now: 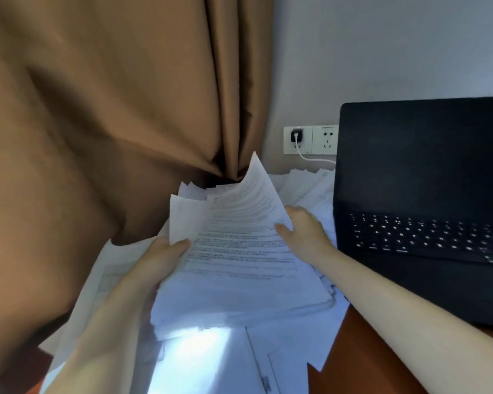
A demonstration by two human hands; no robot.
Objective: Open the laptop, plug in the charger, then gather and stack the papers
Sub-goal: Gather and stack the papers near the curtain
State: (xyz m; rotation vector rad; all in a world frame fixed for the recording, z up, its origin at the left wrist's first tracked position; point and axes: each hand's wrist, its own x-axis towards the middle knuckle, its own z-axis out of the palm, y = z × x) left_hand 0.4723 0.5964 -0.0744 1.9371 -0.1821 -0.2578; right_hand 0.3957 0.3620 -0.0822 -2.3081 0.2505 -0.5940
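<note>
No text can be read. The papers (239, 251) bear printed lines too blurred to make out; the laptop (427, 237) keys show only pale marks.

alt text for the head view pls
A person's left hand and right hand hold a stack of printed papers over loose sheets. An open dark laptop sits to the right, a charger plugged into the wall behind.

Dim, soft-focus wide-angle view; bright bluish glare patch on papers (194, 348); bowed edges.
</note>
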